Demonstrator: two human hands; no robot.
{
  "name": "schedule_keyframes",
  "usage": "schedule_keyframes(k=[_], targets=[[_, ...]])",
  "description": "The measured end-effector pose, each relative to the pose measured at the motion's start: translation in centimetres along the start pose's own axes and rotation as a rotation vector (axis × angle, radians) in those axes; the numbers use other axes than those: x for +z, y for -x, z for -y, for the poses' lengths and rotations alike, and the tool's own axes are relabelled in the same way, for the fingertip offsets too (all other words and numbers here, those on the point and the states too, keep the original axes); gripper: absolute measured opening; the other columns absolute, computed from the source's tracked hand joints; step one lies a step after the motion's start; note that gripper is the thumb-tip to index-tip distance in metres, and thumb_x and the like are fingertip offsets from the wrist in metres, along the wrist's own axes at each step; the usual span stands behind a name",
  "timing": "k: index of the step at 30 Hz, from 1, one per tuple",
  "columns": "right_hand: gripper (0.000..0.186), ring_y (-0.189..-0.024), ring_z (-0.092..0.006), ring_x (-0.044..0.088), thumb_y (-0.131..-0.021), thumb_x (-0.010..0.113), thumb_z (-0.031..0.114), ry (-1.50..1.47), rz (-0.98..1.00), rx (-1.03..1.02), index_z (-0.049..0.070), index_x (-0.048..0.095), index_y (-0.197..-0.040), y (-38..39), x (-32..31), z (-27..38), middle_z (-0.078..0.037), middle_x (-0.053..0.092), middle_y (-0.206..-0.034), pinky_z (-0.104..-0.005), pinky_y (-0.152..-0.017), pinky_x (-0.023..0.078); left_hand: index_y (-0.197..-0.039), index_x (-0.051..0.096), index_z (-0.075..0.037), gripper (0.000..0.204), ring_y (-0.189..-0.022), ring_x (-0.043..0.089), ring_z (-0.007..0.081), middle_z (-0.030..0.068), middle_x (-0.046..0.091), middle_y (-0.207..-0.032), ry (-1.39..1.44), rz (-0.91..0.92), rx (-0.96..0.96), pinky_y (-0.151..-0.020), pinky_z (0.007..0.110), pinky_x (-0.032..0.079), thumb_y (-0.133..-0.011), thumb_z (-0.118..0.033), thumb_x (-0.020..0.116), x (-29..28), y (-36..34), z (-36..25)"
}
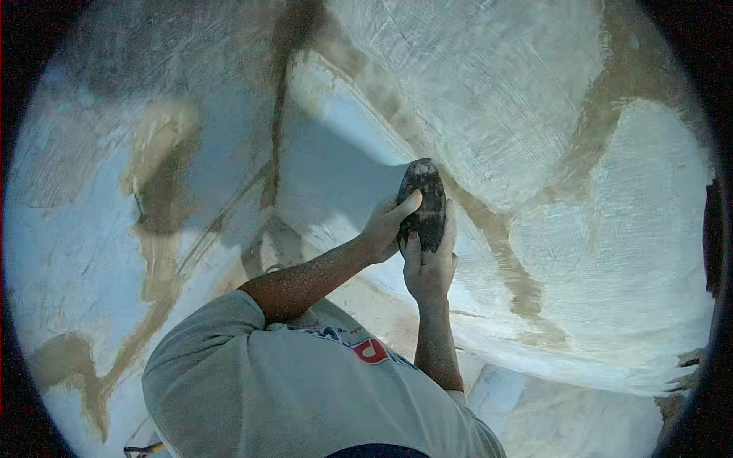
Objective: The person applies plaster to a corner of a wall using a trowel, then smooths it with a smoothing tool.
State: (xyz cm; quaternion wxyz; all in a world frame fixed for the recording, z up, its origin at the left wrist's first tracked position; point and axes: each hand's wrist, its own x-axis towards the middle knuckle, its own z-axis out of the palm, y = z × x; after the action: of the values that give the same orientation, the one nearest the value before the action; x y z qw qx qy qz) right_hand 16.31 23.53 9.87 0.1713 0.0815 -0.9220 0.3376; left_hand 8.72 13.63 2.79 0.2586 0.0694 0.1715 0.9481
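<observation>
Both hands are closed on a black, oblong hand tool with rounded ends and pale dusty scuffs [424,200]; its exact kind does not show. My left hand [388,227] holds its left side, with the thumb lying across the top. Lower down and on the right side, my right hand [432,269] grips it, thumb pointing up along its near end. The tool is over a large curved surface [489,122], off-white and pale blue with brown bands. Whether its underside touches that surface is hidden. Pale dust coats both hands and forearms.
Scratch marks cover the off-white patches around the tool. A dark groove [279,114] runs down the upper middle, left of my hands. At the right edge stands a dark strip [713,237]. Some small coloured thing [145,450] shows at the lower left beside my shirt.
</observation>
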Motion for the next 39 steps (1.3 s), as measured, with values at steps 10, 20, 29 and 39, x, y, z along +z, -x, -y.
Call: schedule_keyframes(k=[10, 20, 29, 39], targets=[[0.074, -0.082, -0.0406, 0.073, -0.095, 0.062, 0.012, -0.009, -0.061, -0.163, 0.008, 0.027, -0.159, -4.7, 3.9, 1.4, -0.024, 0.055, -0.144, -0.0421, -0.06, 0.059, -0.125, 0.059, -0.008, 0.051, -0.101, 0.066, 0.0162, 0.0037, 0.066, -0.109, -0.062, -0.056, 0.081, -0.092, 0.035, 0.056, -0.1, -0.052, 0.062, -0.6, -1.0, -5.6], [0.073, -0.064, -0.0437, 0.068, -0.099, 0.057, 0.018, 0.082, 0.183, -0.022, 0.024, 0.023, -0.163, -9.3, 7.5, 4.7, -0.025, 0.068, -0.12, -0.0541, -0.058, 0.054, -0.123, 0.058, -0.008, 0.046, -0.098, 0.065, 0.0164, 0.0043, 0.064, -0.108, -0.116, -0.065, 0.258, -0.089, 0.035, 0.056, -0.104, -0.05, 0.055, -1.7, -0.8, -11.8], [0.063, -0.106, -0.0344, 0.073, -0.099, 0.059, 0.009, -0.013, -0.051, -0.093, -0.004, 0.031, -0.154, -2.4, 1.9, 0.9, -0.026, 0.065, -0.128, -0.0382, -0.083, 0.062, -0.123, 0.061, -0.001, 0.044, -0.1, 0.068, 0.0178, 0.0079, 0.067, -0.112, -0.007, -0.055, 0.11, -0.089, 0.035, 0.06, -0.101, -0.039, 0.066, -0.4, -0.6, -2.1], [0.065, -0.099, -0.0386, 0.074, -0.097, 0.06, 0.004, -0.014, -0.073, -0.182, -0.004, 0.03, -0.154, -6.6, 4.6, 5.0, -0.03, 0.067, -0.121, -0.0379, -0.074, 0.062, -0.124, 0.061, -0.01, 0.046, -0.098, 0.067, 0.0156, 0.0038, 0.068, -0.108, -0.022, -0.077, 0.073, -0.089, 0.035, 0.056, -0.103, -0.051, 0.058, -0.2, -0.9, -8.4]])
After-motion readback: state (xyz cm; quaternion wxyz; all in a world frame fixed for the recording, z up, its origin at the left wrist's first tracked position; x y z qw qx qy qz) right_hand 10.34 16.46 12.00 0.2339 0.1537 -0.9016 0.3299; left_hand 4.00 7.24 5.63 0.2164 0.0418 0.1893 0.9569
